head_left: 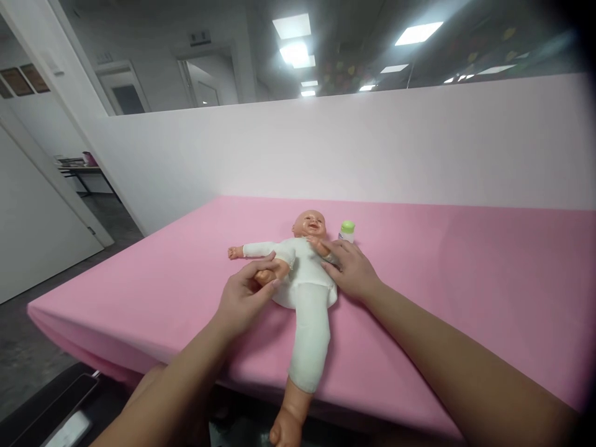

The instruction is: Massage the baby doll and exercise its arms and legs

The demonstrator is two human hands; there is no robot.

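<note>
A baby doll point(307, 267) with a white cloth body lies on its back on the pink-covered table point(186, 292), head toward the wall. One of its legs stretches past the table's front edge; the other is bent up on the left side. My left hand point(246, 295) is closed around the foot of that bent leg. The fingers of my right hand point(351, 267) hold the doll's arm, on the right, near its chest. The doll's other arm reaches out to the left. A small bottle with a green cap point(347, 231) stands beside its head.
Behind the table rises a white partition point(326, 149) with glass above it. At the lower left is a black seat or bag point(51, 403) with a white object on it. A door point(37, 205) is at the far left.
</note>
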